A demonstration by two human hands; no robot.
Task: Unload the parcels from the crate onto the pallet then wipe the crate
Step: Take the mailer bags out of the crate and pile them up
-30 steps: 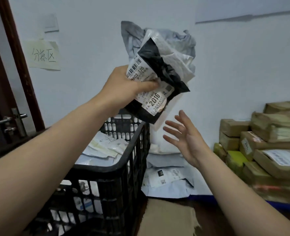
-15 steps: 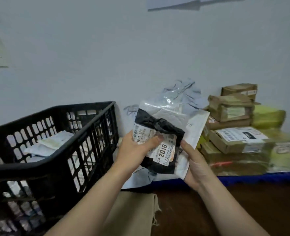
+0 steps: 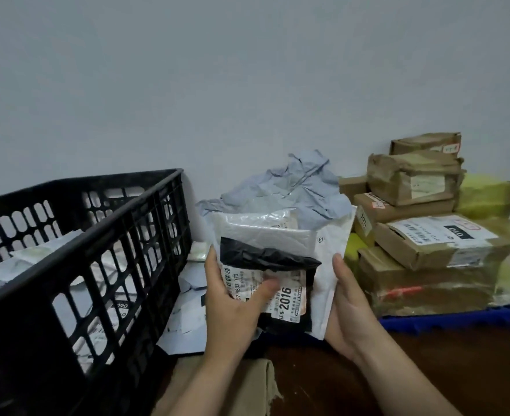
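Grey wall behind; lower centre, parcels point(image 3: 265, 256) clasped by curled fingers point(image 3: 212, 267) of left hand point(image 3: 232, 304) and right hand point(image 3: 351, 310), likely steadied for pallet point(image 3: 457, 319).

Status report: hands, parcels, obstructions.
Left hand, right hand both grip bundle of black and white plastic mailer parcels. Black slatted plastic crate not yet empty. Taped brown cardboard boxes crowd blue pallet.

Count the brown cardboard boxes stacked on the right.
6 visible: top box, crumpled box beneath, small box at its left, labelled box under those, OTO-labelled box, taped bottom box. Others may hide behind.
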